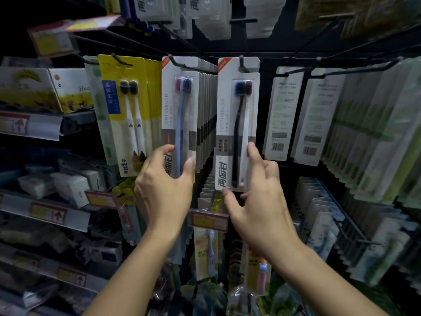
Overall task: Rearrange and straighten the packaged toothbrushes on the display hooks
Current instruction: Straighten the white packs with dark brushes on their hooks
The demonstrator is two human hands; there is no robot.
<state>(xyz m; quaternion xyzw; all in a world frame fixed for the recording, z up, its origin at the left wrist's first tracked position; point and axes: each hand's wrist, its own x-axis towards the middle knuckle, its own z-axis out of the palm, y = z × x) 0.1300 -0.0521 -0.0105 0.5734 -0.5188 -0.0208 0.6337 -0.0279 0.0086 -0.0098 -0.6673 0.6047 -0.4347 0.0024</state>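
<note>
Black toothbrush pack (237,124) hangs on the middle hook (242,62), alone at the hook's tip; blue toothbrush pack (180,119) fronts a full row just to its left. Risk, as I judge it: a tug outward could slide the lone pack off the tip. Right hand (257,197) pinches its lower end, thumb under, index finger along the edge. Left hand (164,181) grips the blue pack's bottom, fingers narrowly spread.
</note>
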